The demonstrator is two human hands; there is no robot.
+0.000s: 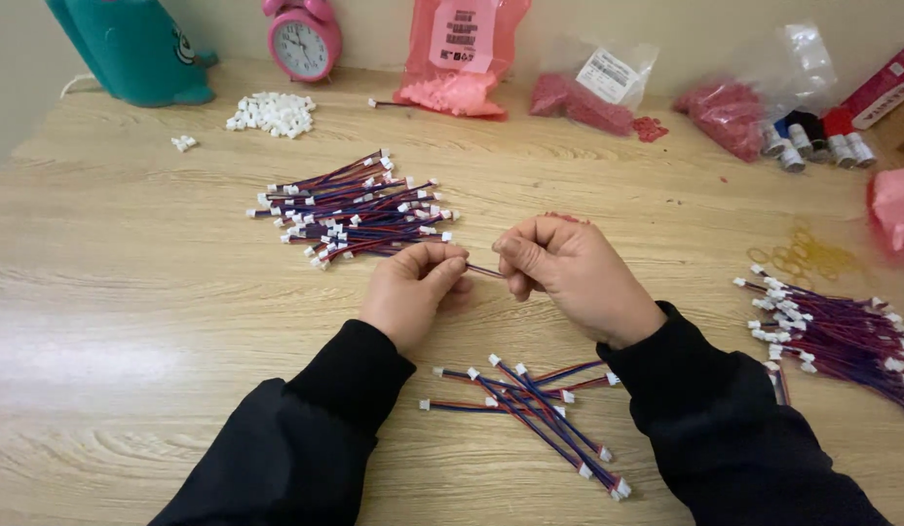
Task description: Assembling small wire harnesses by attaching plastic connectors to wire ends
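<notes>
Red-and-blue wire lead (483, 272) is stretching between both hands above the wooden table (131, 321), its ends hiding inside the fingers. Left hand (413, 290) and right hand (569, 273) are both pinching it, fingertips pressed together.

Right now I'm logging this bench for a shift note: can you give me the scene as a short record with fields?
left hand: pinches one end of a thin wire
right hand: pinches the wire's other end
near pile: loose red-blue leads with white plugs, between the sleeves
far pile: more such leads, above the left hand
right pile: more leads, at the table edge
table: light wood
</notes>
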